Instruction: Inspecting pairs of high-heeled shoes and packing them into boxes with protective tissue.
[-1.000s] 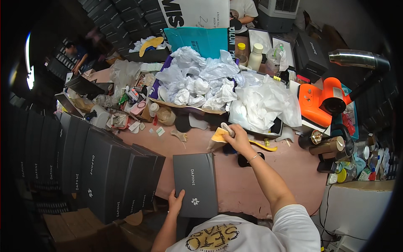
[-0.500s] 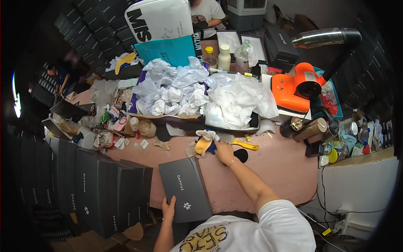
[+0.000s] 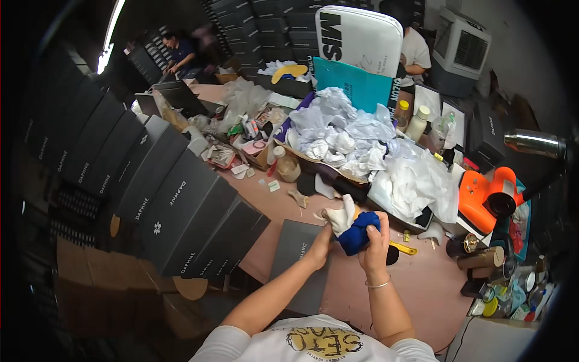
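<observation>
Both hands meet over the pink table (image 3: 422, 283), just above the dark grey box (image 3: 301, 265): right hand (image 3: 375, 241) closed around a blue cloth bundle (image 3: 357, 234), left hand (image 3: 319, 244) gripping its left end, where white paper (image 3: 341, 216) sticks out. Bundle's long axis runs left-right between the two grips, neither hand nearer. A second ago the left hand lay on the box and the right held a smaller item alone.
</observation>
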Demonstrator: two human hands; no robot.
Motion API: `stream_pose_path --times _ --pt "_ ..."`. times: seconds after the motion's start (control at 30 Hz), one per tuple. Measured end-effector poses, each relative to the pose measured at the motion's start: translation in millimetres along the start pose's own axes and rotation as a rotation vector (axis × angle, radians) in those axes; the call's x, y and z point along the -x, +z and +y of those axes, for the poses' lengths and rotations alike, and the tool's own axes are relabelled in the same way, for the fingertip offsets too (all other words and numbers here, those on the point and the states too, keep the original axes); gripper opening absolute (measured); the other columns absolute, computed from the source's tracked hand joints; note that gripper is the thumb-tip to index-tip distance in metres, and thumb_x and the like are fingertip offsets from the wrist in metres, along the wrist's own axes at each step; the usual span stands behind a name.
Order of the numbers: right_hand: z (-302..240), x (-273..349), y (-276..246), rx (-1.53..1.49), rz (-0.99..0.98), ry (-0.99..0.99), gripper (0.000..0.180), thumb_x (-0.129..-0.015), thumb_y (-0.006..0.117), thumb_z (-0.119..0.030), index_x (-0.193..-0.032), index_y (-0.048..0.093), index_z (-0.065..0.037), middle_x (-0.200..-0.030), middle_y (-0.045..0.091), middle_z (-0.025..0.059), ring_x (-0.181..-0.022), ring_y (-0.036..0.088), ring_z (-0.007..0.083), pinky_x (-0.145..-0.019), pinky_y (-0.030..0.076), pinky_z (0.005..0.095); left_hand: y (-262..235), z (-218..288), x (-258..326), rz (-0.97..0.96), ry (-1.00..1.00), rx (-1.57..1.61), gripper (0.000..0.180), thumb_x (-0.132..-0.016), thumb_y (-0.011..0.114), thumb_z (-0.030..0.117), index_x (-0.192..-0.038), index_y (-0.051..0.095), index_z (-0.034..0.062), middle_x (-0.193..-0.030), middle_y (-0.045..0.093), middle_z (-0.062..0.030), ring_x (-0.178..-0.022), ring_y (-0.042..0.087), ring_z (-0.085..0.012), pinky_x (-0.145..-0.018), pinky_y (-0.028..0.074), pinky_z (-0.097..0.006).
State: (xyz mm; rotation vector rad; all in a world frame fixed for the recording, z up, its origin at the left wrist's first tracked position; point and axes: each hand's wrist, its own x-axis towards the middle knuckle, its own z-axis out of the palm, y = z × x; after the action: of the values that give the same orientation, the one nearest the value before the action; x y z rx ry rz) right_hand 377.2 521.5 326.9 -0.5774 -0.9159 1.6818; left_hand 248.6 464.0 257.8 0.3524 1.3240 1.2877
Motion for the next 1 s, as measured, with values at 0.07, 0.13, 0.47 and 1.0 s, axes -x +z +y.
stream_pose_path --times 0.07,0.13,0.47,1.0 --pt "8 3 14 0.163 0.061 -0.066 0.024 -0.086 0.056 -0.018 -0.103 0.049 -0.003 -0.097 0.051 0.0033 -0.089 0.047 0.0106 -0.083 0.041 0.0252 8 1 8 -0.240 -0.277 0.472 0.056 -0.094 0.037 0.058 -0.134 0.047 0.0193 -0.129 0.053 -0.0025 -0.116 0.053 -0.0206 -0.100 0.041 -0.039" --pt "7 1 12 0.639 -0.052 -0.052 0.025 -0.083 0.058 -0.014 -0.103 0.052 -0.001 -0.090 0.057 0.0107 -0.086 0.055 0.0173 -0.081 0.044 0.0297 10 18 33 -0.540 -0.362 0.767 0.069 -0.086 0.043 0.068 -0.127 0.050 0.0135 -0.122 0.057 -0.0072 -0.114 0.055 -0.0231 -0.099 0.043 -0.042" --pt "52 -12 -40 0.546 -0.145 0.197 0.032 -0.091 0.059 -0.020 -0.116 0.057 0.000 -0.109 0.060 0.0080 -0.103 0.054 0.0167 -0.087 0.043 0.0305 -44 18 24 -0.263 -0.279 0.230 0.038 -0.090 0.058 0.019 -0.121 0.051 -0.0022 -0.109 0.063 -0.0149 -0.100 0.064 -0.0246 -0.091 0.050 -0.038" --pt "80 -43 -85 1.540 -0.117 -0.287 0.045 -0.083 0.065 -0.014 -0.123 0.051 0.002 -0.106 0.059 0.0212 -0.090 0.060 0.0324 -0.079 0.048 0.0378 -160 75 -112 0.456 0.266 0.754 0.050 -0.094 0.051 0.044 -0.126 0.047 0.0064 -0.121 0.055 -0.0090 -0.115 0.052 -0.0230 -0.101 0.039 -0.041"
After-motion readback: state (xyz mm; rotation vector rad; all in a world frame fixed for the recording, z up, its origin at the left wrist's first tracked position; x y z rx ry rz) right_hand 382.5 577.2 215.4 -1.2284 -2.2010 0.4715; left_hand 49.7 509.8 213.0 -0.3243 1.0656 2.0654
